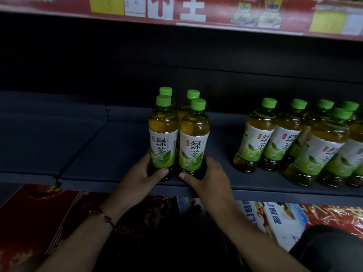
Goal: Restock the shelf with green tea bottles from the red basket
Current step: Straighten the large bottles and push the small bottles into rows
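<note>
Several green tea bottles with green caps stand upright in a tight cluster [177,134] near the front of the dark shelf [110,154]. My left hand [141,179] wraps the base of the front left bottle [162,138]. The base of the front right bottle [194,140] sits in my right hand [208,179]. Both thumbs press on the bottle bottoms at the shelf's front edge. A second group of green tea bottles [306,142] stands on the same shelf to the right. The red basket is not in view.
The upper shelf's red price strip [196,12] runs overhead. The shelf surface left of the cluster is bare. Below the shelf lie red gift boxes [39,216] and blue-white packages [279,218]. A dark object [330,250] sits at the lower right.
</note>
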`<state>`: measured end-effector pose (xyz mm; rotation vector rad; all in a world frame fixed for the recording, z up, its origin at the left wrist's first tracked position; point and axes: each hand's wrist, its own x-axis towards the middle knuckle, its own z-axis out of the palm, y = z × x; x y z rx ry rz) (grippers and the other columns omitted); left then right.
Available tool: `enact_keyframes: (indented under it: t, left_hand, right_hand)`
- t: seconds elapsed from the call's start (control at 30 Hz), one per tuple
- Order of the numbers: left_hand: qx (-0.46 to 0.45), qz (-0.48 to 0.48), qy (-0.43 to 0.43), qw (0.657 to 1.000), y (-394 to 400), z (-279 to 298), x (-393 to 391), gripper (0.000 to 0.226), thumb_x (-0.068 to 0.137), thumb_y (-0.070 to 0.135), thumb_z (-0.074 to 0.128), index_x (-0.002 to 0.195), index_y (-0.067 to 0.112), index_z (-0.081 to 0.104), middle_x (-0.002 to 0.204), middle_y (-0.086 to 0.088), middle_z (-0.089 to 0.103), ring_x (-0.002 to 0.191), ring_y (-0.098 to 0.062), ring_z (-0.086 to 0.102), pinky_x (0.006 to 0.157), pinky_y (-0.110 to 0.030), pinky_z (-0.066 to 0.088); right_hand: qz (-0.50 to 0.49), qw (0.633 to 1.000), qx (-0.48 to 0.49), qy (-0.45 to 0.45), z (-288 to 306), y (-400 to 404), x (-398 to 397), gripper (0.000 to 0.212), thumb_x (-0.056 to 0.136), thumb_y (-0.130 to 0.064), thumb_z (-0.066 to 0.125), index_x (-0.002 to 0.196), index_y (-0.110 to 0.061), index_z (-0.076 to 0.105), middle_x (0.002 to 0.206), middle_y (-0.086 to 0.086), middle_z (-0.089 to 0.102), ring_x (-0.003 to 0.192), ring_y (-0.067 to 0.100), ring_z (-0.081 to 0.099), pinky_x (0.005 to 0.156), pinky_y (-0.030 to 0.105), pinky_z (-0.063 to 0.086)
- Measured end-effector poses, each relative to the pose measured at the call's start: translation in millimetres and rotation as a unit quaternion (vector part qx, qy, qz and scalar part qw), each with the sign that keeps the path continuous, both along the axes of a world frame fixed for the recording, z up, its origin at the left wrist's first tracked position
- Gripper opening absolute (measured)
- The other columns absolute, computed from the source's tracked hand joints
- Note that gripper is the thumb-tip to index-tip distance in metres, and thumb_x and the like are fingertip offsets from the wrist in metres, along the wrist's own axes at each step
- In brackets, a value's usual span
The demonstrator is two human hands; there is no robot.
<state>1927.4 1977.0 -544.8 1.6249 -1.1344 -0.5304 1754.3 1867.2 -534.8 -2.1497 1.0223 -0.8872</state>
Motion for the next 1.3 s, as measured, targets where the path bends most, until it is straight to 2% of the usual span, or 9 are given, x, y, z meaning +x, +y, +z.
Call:
enact_keyframes:
  t: [0.13,0.27,0.43,0.57,0.73,0.87,1.0,1.17,1.3]
  left_hand:
    - [0.001,0.002,-0.002,1.0,-0.1,0.5,-0.9,0.069,0.086,0.048,0.064,0.147,0.045,0.034,0.13,0.044,0.046,0.124,0.018,0.043,0.099,-0.011,0.034]
    - [0.002,0.002,-0.001,1.0,-1.0,2.7,-3.4,0.064,0.089,0.043,0.064,0.143,0.051,0.032,0.123,0.053,0.044,0.12,0.024,0.04,0.095,-0.004,0.032]
    - [-0.003,-0.003,-0.003,1.0,-1.7,4.3,-4.7,0.066,0.088,0.045,0.064,0.146,0.048,0.033,0.13,0.045,0.045,0.123,0.02,0.041,0.099,-0.01,0.033]
    - [-0.006,-0.003,-0.009,1.0,-1.6,4.7,-6.2,0.072,0.087,0.047,0.065,0.15,0.045,0.029,0.137,0.039,0.045,0.128,0.015,0.041,0.11,-0.023,0.033]
    - [-0.018,0.067,-0.025,0.997,8.4,8.4,-14.3,0.094,0.08,0.054,0.068,0.153,0.051,0.008,0.156,0.022,0.03,0.14,0.0,0.032,0.116,-0.033,0.028]
    - [-0.076,0.184,-0.221,0.955,19.7,19.6,-33.9,0.085,0.083,0.048,0.068,0.15,0.051,0.015,0.158,0.017,0.019,0.143,0.0,0.014,0.117,-0.036,0.021]
    - [-0.147,0.183,-0.467,0.852,5.6,18.6,-51.9,0.067,0.092,0.041,0.062,0.15,0.024,0.033,0.16,-0.017,0.019,0.146,-0.035,0.02,0.116,-0.05,0.021]
    - [-0.096,0.216,-0.517,0.823,-13.9,14.9,-55.9,0.085,0.088,0.045,0.057,0.157,0.03,0.01,0.161,-0.025,0.004,0.148,-0.045,0.007,0.115,-0.068,0.011]
    - [-0.078,0.227,-0.527,0.816,-20.6,15.4,-56.9,0.082,0.091,0.056,0.054,0.157,0.025,0.015,0.16,-0.028,0.0,0.147,-0.05,0.003,0.113,-0.072,0.01]
  right_hand:
    - [0.0,1.0,-0.01,0.001,-0.6,-1.3,5.8,0.063,0.073,-0.049,0.08,0.125,-0.023,0.055,0.118,-0.002,0.059,0.111,0.011,0.053,0.081,0.022,0.041]
    - [-0.002,1.0,-0.005,0.003,-0.9,-4.2,8.5,0.067,0.074,-0.049,0.079,0.129,-0.022,0.053,0.121,-0.001,0.058,0.114,0.013,0.052,0.089,0.028,0.047]
    - [0.0,1.0,-0.006,0.009,-0.5,-3.7,7.6,0.065,0.074,-0.051,0.078,0.128,-0.023,0.052,0.121,-0.002,0.056,0.114,0.012,0.05,0.084,0.022,0.042]
    - [0.015,1.0,-0.001,0.004,2.2,-2.6,0.8,0.068,0.076,-0.051,0.077,0.133,-0.024,0.05,0.127,-0.005,0.057,0.119,0.011,0.05,0.088,0.02,0.04]
    - [-0.037,0.995,0.024,-0.086,23.1,-13.2,-40.7,0.057,0.08,-0.047,0.075,0.126,-0.022,0.052,0.118,-0.008,0.055,0.107,0.007,0.054,0.087,0.022,0.044]
    - [-0.146,0.977,0.009,-0.154,27.6,-52.6,-82.9,0.054,0.08,-0.036,0.078,0.122,-0.017,0.05,0.118,0.003,0.057,0.109,0.018,0.058,0.094,0.04,0.052]
    - [-0.138,0.986,0.047,-0.083,17.3,-72.2,-94.4,0.054,0.084,-0.028,0.076,0.13,-0.016,0.05,0.123,-0.004,0.059,0.113,0.012,0.056,0.091,0.029,0.045]
    - [-0.179,0.983,0.011,0.029,9.9,-83.0,-85.4,0.058,0.084,-0.041,0.074,0.129,-0.011,0.056,0.128,0.015,0.053,0.114,0.031,0.054,0.093,0.037,0.045]
    - [-0.18,0.983,0.01,0.023,8.7,-84.7,-76.6,0.054,0.08,-0.042,0.077,0.119,-0.009,0.058,0.121,0.014,0.054,0.106,0.032,0.057,0.087,0.036,0.047]
